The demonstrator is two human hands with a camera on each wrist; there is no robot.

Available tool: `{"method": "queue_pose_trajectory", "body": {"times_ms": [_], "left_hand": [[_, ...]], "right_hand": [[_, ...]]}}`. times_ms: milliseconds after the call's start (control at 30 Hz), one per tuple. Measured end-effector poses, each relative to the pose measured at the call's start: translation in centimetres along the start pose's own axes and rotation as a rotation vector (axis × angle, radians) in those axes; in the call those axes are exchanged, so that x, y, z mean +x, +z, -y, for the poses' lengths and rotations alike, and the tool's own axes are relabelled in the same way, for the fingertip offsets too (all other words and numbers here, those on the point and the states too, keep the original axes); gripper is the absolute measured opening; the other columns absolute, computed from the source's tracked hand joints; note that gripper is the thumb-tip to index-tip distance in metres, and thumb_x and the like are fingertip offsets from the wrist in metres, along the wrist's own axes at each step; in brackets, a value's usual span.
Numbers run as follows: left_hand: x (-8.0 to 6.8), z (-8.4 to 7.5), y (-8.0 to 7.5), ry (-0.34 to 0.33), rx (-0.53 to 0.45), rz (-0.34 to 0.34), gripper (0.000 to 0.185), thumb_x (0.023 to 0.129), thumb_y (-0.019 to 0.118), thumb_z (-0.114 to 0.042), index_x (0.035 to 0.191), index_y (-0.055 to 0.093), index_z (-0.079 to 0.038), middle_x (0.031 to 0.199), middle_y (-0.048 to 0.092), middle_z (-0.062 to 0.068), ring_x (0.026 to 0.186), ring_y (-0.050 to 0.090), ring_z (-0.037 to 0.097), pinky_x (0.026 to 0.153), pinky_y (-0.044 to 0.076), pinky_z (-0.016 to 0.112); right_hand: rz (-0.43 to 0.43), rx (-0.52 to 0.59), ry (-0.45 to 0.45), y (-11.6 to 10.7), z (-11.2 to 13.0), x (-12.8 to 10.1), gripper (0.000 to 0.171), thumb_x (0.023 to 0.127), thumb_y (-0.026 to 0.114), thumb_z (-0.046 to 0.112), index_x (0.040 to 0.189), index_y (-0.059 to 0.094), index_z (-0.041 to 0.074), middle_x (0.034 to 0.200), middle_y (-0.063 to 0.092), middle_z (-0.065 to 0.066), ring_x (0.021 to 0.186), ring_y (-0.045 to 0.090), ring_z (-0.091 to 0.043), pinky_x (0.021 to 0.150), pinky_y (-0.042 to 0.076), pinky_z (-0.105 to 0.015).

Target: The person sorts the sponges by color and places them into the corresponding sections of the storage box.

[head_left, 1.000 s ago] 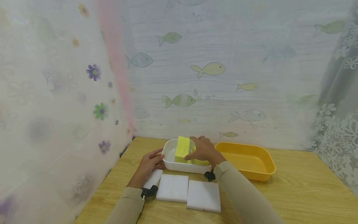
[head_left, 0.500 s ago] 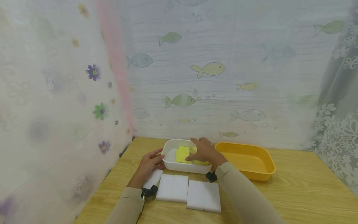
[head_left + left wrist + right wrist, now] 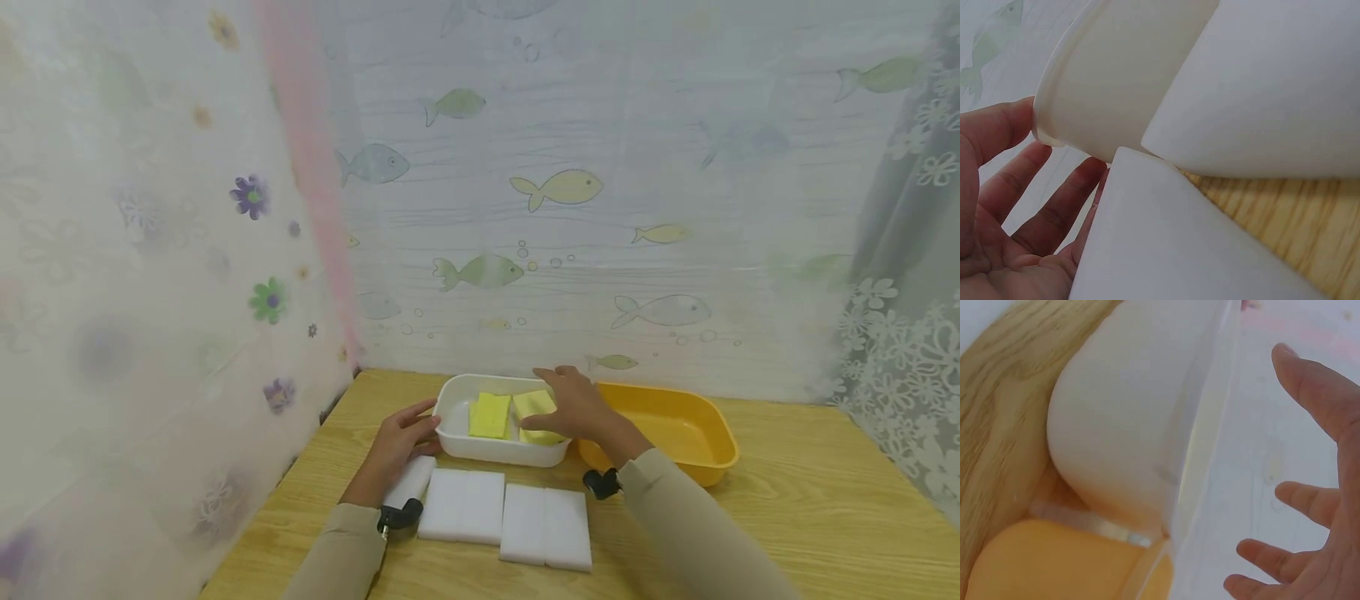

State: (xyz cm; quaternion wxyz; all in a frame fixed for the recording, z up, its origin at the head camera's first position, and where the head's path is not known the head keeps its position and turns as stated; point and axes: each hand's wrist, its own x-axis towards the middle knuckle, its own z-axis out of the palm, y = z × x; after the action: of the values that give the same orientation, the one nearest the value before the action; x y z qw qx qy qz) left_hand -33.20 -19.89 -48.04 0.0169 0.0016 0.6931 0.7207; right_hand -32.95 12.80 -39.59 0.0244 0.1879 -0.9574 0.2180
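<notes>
yellow sponges lie in the white tub (image 3: pixel 495 451) at the middle of the wooden desk (image 3: pixel 787 508): one yellow sponge (image 3: pixel 490 414) flat on the tub's left half, a second yellow sponge (image 3: pixel 536 410) on its right half, the two just beside each other. the right hand (image 3: pixel 581 406) hovers over the tub's right end with fingers spread and nearly straight, fingertips at or just above the second sponge; whether they touch it cannot be told. the right wrist view shows the same hand (image 3: pixel 1310 506) with the fingers fanned apart, holding nothing, beside the tub's white wall (image 3: pixel 1129 431).

the left hand (image 3: pixel 401 435) rests against the tub's left end, thumb by the rim and fingers loosely straight along the wall. the left wrist view shows that hand (image 3: pixel 1004 212) relaxed, the thumb near the tub's rim (image 3: pixel 1060 119), not wrapped around anything.

an orange tub (image 3: pixel 675 433) stands touching the white tub's right side, partly behind the right forearm. in front of the white tub lie white foam blocks: a narrow one (image 3: pixel 411 480) under the left wrist, a wide pair (image 3: pixel 463 504) and another pair (image 3: pixel 546 527) side by side. fish-patterned curtain (image 3: pixel 570 192) hangs behind the desk.
</notes>
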Motion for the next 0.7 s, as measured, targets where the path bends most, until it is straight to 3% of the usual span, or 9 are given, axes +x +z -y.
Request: {"method": "queue_pose_trajectory", "body": {"times_ms": [233, 700], "left_hand": [[0.1, 0.2, 0.0, 0.008, -0.009, 0.003, 0.051, 0.099, 0.072, -0.017, 0.147, 0.058, -0.011, 0.135, 0.065, 0.026, 0.100, 0.074, 0.023, 0.089, 0.063, 0.043], [0.0, 0.1, 0.0, 0.012, -0.008, 0.006, 0.050, 0.099, 0.071, -0.015, 0.147, 0.059, -0.011, 0.132, 0.066, 0.024, 0.098, 0.074, 0.022, 0.085, 0.064, 0.038]], "right_hand": [[-0.073, 0.032, -0.016, -1.7, -1.6, -2.7, 0.096, 0.085, 0.079, 0.060, 0.159, 0.040, 0.013, 0.162, 0.034, -0.026, 0.144, 0.038, -0.050, 0.113, 0.037, -0.072], [-0.199, 0.070, 0.039, -3.9, -6.1, -8.2, 0.099, 0.085, 0.074, 0.067, 0.159, 0.038, 0.011, 0.161, 0.030, -0.027, 0.143, 0.038, -0.051, 0.108, 0.040, -0.074]]}}
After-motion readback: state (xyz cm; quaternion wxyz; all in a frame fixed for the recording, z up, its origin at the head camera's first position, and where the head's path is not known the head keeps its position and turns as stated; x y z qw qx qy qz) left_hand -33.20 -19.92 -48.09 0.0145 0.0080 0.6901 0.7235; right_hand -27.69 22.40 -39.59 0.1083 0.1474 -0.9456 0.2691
